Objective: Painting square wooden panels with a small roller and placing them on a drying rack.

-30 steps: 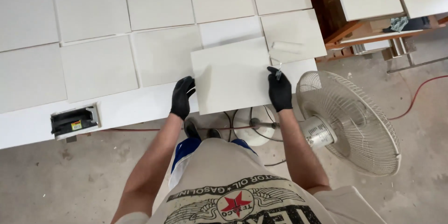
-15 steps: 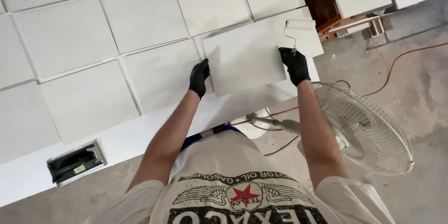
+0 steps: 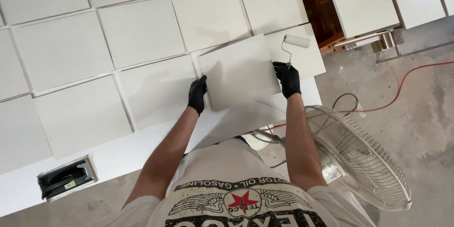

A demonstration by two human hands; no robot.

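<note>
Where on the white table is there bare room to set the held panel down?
Free: the table's near strip between the paint tray and the left hand. Crowded: the white panels cover everything beyond; the right hand holds the held panel and roller.

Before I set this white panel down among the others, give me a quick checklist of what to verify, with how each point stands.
1. Grip on both sides: ok. The left hand holds the left edge of the white panel, the right hand the right edge.
2. Right hand free for the panel alone: not ok. It also holds a paint roller, which sticks up beyond the panel.
3. Panel level: cannot tell from this view.
4. Spacing of laid panels: ok, narrow gaps between them.
5. Floor hazards near the feet: not ok. A standing fan and a red cable lie close on the right.
6. Paint tray: ok, apart at the table edge.
</note>
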